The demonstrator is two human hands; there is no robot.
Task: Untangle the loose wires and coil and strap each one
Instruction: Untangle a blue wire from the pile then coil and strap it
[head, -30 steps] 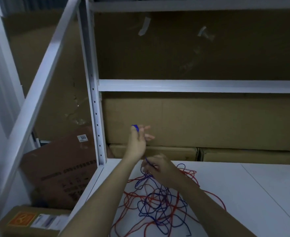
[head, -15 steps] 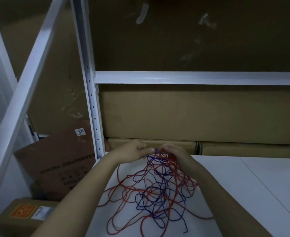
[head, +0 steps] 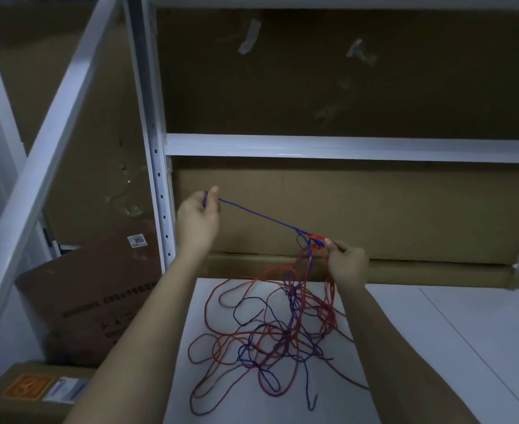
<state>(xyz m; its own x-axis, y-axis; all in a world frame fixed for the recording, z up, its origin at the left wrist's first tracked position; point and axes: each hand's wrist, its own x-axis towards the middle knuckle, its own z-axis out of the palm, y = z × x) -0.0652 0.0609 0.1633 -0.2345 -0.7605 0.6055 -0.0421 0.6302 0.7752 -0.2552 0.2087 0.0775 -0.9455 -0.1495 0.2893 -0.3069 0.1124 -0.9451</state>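
My left hand (head: 197,220) is raised at ten o'clock from the pile, fingers curled round the end of the blue wire (head: 256,216), pinching it near the thumb. From there the wire runs taut down toward three o'clock to my right hand (head: 347,264), whose fingertips pinch a small snarl (head: 313,240) where blue and red wire (head: 242,284) cross. Below that hand the strands drop to the white table (head: 454,332), where the rest lies in loose overlapping loops of both colours, mostly at six o'clock from my hands.

I judge I am drawing the blue length out of the tangle, with nothing coiled or strapped yet. The risk is in the tension: if I pull harder with the left while the right keeps the crossing clamped, the snarl could cinch into a real knot. Lifting further may also drag the table loops together and tighten crossings I cannot see clearly in this dim light. The free ends near the table's front edge could slip off.
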